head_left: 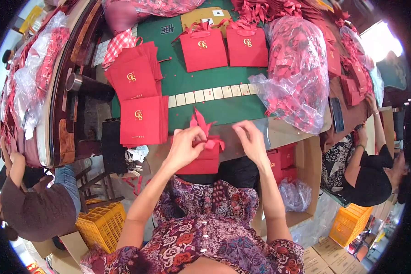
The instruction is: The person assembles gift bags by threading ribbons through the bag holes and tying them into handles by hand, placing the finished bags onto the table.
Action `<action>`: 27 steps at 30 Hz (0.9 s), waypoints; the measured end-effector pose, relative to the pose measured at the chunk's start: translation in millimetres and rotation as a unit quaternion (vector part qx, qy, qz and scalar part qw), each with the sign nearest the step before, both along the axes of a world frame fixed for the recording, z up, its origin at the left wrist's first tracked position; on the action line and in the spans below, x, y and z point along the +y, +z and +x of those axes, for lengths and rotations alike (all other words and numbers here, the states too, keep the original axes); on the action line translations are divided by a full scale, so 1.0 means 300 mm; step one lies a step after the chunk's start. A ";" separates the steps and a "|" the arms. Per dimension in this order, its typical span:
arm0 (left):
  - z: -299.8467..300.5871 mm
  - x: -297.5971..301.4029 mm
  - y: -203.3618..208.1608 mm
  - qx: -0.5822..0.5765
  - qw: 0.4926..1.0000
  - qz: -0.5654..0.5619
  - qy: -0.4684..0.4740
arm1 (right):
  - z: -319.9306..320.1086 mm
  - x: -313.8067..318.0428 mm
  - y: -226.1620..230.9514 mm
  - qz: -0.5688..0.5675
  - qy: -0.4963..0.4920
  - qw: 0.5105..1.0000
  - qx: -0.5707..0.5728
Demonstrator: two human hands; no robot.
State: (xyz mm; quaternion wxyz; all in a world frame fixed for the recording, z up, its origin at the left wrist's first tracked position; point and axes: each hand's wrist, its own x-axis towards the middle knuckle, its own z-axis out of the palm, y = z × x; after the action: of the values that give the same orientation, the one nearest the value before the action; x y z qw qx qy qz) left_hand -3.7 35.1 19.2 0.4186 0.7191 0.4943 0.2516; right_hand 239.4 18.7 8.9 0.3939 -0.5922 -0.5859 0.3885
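Over the near table edge, my left hand [185, 147] is closed, thumb and fingers pinching a red ribbon [200, 121]. This ribbon belongs to a small red paper bag [198, 167], which sits below the hand, close to my lap and partly hidden by it. My right hand [252, 140] is raised to the right of the bag, apart from it. Its fingers are loosely curled and apart, with nothing visible in them. Left of my left hand lies a stack of flat red paper bags [144, 121], with another fanned stack [131, 75] behind it.
Two red bags with ribbon bows [203, 51] stand on the green tabletop [242, 109], behind a row of pale cards [210, 95]. A clear plastic sack [299, 73] bulges at right. A dark tumbler [89, 86] stands left. An open carton [308, 182] is below right. People work on both sides.
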 end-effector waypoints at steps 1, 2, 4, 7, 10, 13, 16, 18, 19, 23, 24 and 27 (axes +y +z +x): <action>-0.007 0.010 -0.005 0.001 1.000 0.002 0.004 | 0.004 -0.026 -0.005 -0.070 0.000 0.997 0.043; -0.002 0.020 -0.006 -0.014 1.000 -0.016 0.018 | 0.014 -0.054 -0.003 -0.139 -0.004 0.987 0.082; 0.024 0.028 -0.003 -0.001 0.999 -0.026 0.024 | -0.007 -0.101 -0.037 -0.088 0.014 0.991 0.097; 0.063 0.014 -0.014 -0.010 0.999 -0.029 -0.015 | -0.080 -0.110 -0.004 -0.102 0.022 0.989 0.103; 0.088 0.001 -0.042 0.000 1.000 0.003 -0.007 | -0.122 -0.086 0.031 -0.114 -0.008 0.989 0.098; 0.080 0.021 -0.056 0.011 1.000 0.005 0.005 | -0.132 -0.079 0.059 -0.058 0.058 0.980 0.182; 0.087 0.040 -0.076 0.044 0.997 0.063 0.018 | -0.145 -0.097 0.104 0.010 0.107 0.981 0.163; 0.088 0.030 -0.058 0.048 0.992 0.117 0.017 | -0.149 -0.109 0.110 0.000 0.116 0.992 0.054; 0.080 0.011 -0.061 0.047 0.992 0.117 0.019 | -0.154 -0.110 0.088 0.043 0.113 0.993 -0.001; 0.010 -0.089 -0.061 0.094 0.980 0.143 0.099 | -0.156 -0.132 0.045 0.084 0.110 0.984 -0.112; -0.014 -0.115 -0.067 0.075 0.985 0.106 0.112 | -0.161 -0.135 0.044 0.083 0.113 0.984 -0.110; -0.029 -0.172 -0.045 -0.255 0.922 -0.247 0.158 | -0.172 -0.141 0.046 0.094 0.128 0.977 -0.144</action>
State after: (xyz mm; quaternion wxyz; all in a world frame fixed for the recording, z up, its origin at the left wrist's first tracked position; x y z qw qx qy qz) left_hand -12.3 -16.6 5.6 0.6492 0.4171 0.5249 0.3593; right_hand 187.7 -23.7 22.6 0.3066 -0.5219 -0.7414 0.2897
